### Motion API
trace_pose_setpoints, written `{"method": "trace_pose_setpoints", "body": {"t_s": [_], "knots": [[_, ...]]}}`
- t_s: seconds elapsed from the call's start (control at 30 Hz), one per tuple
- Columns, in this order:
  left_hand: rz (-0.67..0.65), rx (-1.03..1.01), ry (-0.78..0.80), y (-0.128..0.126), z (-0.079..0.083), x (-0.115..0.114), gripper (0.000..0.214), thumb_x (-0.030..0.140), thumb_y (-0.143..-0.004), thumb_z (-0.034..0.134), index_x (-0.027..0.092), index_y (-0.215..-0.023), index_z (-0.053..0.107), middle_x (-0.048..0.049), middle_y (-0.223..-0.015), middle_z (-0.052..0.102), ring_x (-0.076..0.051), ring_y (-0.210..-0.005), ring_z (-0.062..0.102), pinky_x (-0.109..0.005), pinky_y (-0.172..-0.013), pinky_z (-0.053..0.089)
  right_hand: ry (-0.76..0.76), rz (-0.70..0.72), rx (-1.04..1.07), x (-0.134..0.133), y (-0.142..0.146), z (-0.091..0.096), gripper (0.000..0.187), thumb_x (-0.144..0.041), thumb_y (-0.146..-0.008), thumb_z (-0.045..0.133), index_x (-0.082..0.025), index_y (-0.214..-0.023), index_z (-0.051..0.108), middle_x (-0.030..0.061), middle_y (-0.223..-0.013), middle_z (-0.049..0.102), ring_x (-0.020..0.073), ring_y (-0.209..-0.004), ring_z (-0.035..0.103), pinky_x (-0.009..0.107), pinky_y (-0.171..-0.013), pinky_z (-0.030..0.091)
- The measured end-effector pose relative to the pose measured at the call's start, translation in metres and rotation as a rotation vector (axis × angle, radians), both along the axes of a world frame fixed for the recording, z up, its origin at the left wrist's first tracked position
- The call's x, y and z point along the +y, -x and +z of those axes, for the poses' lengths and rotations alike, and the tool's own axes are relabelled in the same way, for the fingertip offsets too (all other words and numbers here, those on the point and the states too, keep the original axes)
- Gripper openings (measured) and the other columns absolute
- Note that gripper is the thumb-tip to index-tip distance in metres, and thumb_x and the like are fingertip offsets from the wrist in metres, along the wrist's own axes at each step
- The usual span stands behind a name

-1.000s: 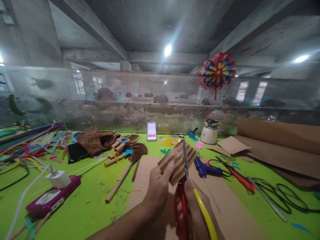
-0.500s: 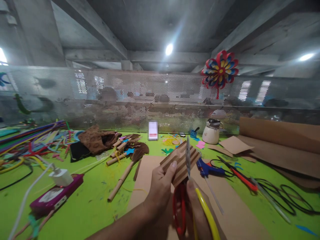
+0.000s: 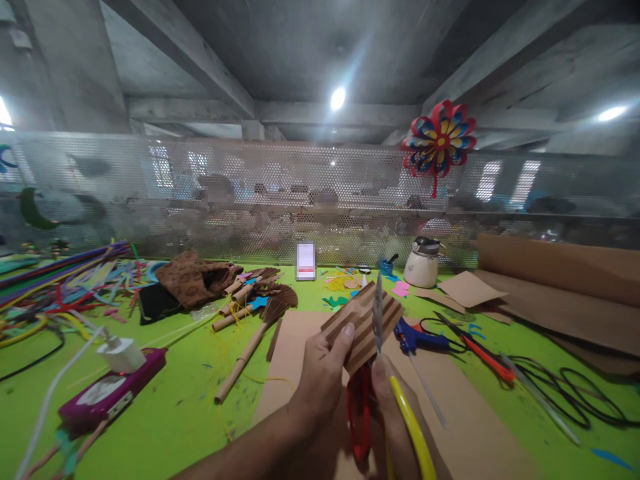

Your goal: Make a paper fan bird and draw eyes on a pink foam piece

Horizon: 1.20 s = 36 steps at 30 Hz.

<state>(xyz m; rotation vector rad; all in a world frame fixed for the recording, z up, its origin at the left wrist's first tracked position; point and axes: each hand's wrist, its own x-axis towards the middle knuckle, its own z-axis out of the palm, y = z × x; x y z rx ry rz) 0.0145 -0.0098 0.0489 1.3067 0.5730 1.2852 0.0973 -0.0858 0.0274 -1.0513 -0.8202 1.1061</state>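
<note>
The left hand (image 3: 324, 363) pinches striped cardboard (image 3: 356, 337); the right hand (image 3: 397, 415) holds scissors (image 3: 379, 325) across it, though whether they bite is unclear.

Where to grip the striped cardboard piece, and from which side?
I'd pinch the striped cardboard piece at its near-left part, coming from the left, as the left hand does: it's thin and flat, suiting thumb over fingers, and the scissors have a blade across its right part, so avoid that side.

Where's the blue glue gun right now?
In the head view, the glue gun lies right of centre, just right of the striped cardboard held in the left hand, with the white jug behind it.
</note>
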Motion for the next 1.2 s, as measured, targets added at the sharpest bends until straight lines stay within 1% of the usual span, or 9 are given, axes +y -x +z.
{"method": "trace_pose_setpoints", "body": {"t_s": [0.17,0.43,0.6,0.67,0.73,0.87,0.9,1.07,1.2], "knots": [[-0.042,0.01,0.015,0.0,-0.001,-0.002,0.027,0.04,-0.081,0.065,0.016,-0.091,0.075,-0.0065,-0.067,0.071,-0.029,-0.094,0.066,-0.039,-0.081,0.053,0.001,-0.009,-0.014,0.001,-0.001,0.003,0.032,-0.034,-0.092,0.055,-0.019,-0.12,0.056,0.0089,-0.122,0.058,0.0205,-0.1,0.061,0.042,-0.083,0.053],[-0.05,-0.011,0.05,0.0,0.0,-0.002,0.025,0.038,-0.079,0.067,0.019,-0.093,0.075,-0.0078,-0.075,0.073,-0.03,-0.096,0.066,-0.039,-0.079,0.055,0.007,-0.038,-0.031,-0.001,-0.002,0.004,0.033,-0.034,-0.091,0.056,-0.018,-0.121,0.056,0.0089,-0.121,0.059,0.021,-0.1,0.061,0.042,-0.082,0.053],[-0.046,-0.006,0.038,0.0,0.0,-0.002,0.026,0.039,-0.078,0.068,0.018,-0.092,0.076,-0.0074,-0.072,0.072,-0.031,-0.096,0.066,-0.04,-0.08,0.054,0.004,-0.061,-0.044,-0.003,-0.004,-0.001,0.03,-0.033,-0.092,0.055,-0.018,-0.118,0.057,0.0084,-0.119,0.06,0.0195,-0.097,0.062,0.04,-0.081,0.054],[-0.04,0.008,0.022,0.001,0.001,-0.002,0.027,0.04,-0.079,0.067,0.018,-0.091,0.076,-0.0067,-0.069,0.071,-0.031,-0.095,0.066,-0.04,-0.08,0.054,0.001,-0.075,-0.049,-0.004,-0.004,-0.006,0.029,-0.035,-0.092,0.055,-0.018,-0.115,0.058,0.0077,-0.114,0.062,0.0181,-0.092,0.063,0.038,-0.077,0.055],[-0.028,0.022,0.012,0.001,0.001,-0.003,0.028,0.041,-0.079,0.066,0.017,-0.091,0.076,-0.0064,-0.068,0.071,-0.03,-0.093,0.066,-0.039,-0.08,0.054,-0.005,-0.092,-0.052,-0.006,-0.005,-0.009,0.033,-0.044,-0.087,0.06,-0.018,-0.107,0.062,0.0069,-0.103,0.066,0.0174,-0.084,0.065,0.032,-0.067,0.057],[-0.012,0.038,-0.006,0.001,0.001,-0.004,0.03,0.042,-0.081,0.065,0.016,-0.09,0.075,-0.0066,-0.072,0.072,-0.029,-0.092,0.066,-0.039,-0.081,0.053,-0.017,-0.112,-0.053,-0.005,-0.005,-0.008,0.053,-0.065,-0.056,0.075,-0.025,-0.087,0.062,0.0026,-0.072,0.067,0.0188,-0.066,0.065,0.022,-0.041,0.051],[-0.017,0.041,-0.014,0.001,0.001,-0.003,0.03,0.042,-0.081,0.064,0.016,-0.09,0.075,-0.0064,-0.071,0.072,-0.029,-0.093,0.066,-0.039,-0.081,0.054,-0.018,-0.112,-0.053,-0.003,-0.004,-0.007,0.054,-0.068,-0.054,0.075,-0.025,-0.084,0.061,0.0013,-0.067,0.066,0.0181,-0.061,0.064,0.022,-0.038,0.049],[-0.056,0.031,-0.036,0.002,0.0,-0.001,0.028,0.042,-0.083,0.062,0.018,-0.091,0.075,-0.0063,-0.064,0.07,-0.03,-0.099,0.065,-0.04,-0.082,0.054,-0.017,-0.103,-0.055,0.01,0.002,0.0,0.054,-0.076,-0.068,0.056,-0.022,-0.073,0.053,-0.0025,-0.051,0.053,0.0109,-0.041,0.05,0.02,-0.034,0.041],[-0.062,0.004,-0.009,0.001,-0.001,-0.001,0.03,0.041,-0.081,0.065,0.017,-0.097,0.075,-0.0076,-0.074,0.073,-0.03,-0.099,0.065,-0.039,-0.082,0.054,-0.014,-0.115,-0.053,0.015,0.007,-0.003,0.057,-0.078,-0.069,0.052,-0.022,-0.067,0.048,-0.0046,-0.047,0.046,0.0083,-0.037,0.043,0.019,-0.033,0.035]]}}
